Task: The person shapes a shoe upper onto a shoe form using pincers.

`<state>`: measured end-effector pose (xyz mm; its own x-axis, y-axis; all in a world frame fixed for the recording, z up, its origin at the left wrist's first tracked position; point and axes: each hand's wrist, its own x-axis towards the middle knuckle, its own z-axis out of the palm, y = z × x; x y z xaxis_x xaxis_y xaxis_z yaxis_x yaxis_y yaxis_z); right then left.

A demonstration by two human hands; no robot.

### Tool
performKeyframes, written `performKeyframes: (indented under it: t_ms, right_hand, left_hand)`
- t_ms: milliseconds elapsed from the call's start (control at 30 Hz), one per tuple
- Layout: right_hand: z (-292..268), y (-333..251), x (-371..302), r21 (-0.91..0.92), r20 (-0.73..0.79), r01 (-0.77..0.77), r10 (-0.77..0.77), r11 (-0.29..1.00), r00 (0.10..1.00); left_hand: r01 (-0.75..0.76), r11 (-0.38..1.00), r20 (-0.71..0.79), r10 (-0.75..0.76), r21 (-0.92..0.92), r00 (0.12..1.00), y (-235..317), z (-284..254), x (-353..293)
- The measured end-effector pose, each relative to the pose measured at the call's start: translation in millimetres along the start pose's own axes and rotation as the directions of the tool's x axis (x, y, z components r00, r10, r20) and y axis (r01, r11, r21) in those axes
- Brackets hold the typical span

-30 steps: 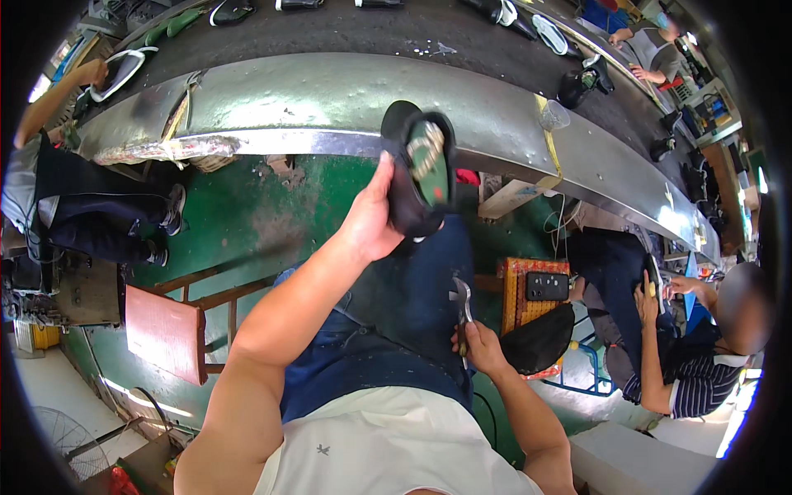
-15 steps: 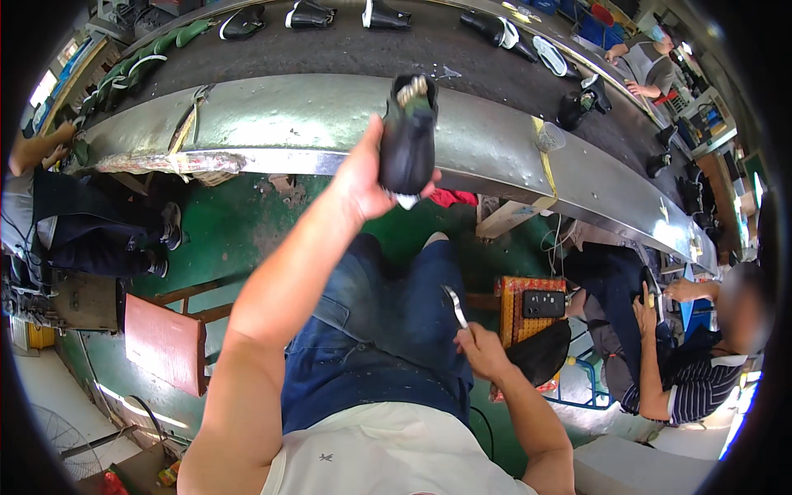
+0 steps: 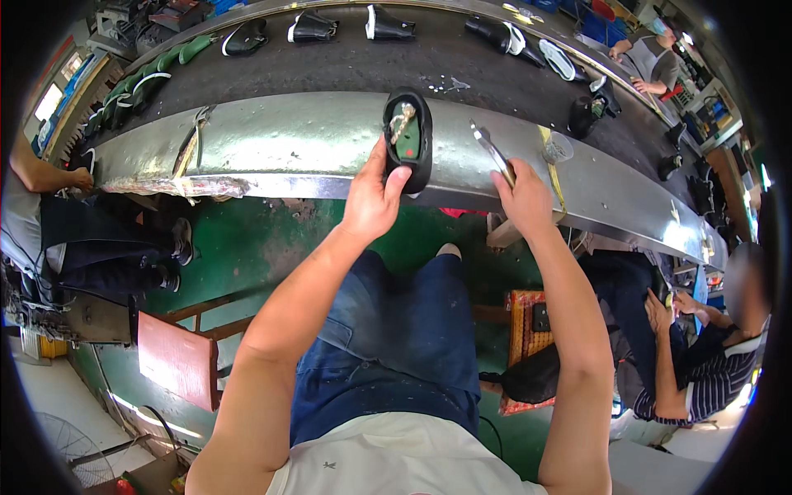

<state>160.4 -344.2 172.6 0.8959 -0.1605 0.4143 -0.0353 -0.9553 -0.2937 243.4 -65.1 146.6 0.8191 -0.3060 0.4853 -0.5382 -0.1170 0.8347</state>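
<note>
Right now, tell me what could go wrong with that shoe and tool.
The black shoe, held by the left hand alone, might drop if that grip slips. The metal hand tool in the right hand could scratch the shoe if its exposed tip strikes it.

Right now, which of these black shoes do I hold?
The black shoe in your left hand, opening toward the camera; the black shoes along the dark worktop touch neither hand.

Over the steel ledge (image 3: pixel 289 140), one held shoe (image 3: pixel 406 144), one held tool (image 3: pixel 492 152); below, one pink-topped stool (image 3: pixel 176 359); around, three co-workers (image 3: pixel 25 219) (image 3: pixel 718 375) (image 3: pixel 650 62)
</note>
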Motion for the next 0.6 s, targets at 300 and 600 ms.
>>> performKeyframes:
  t_ms: [300,600]
  right_hand:
    - [42,32,48,-0.080,-0.120,0.012,-0.021,0.997,0.993]
    - [39,44,51,0.025,-0.117,0.044,-0.040,0.999,0.992]
  left_hand:
    - [0.118,0.992,-0.041,-0.117,0.040,0.992,-10,27,49]
    - [0.461,0.813,0.060,-0.473,-0.356,0.879,-59,51,185]
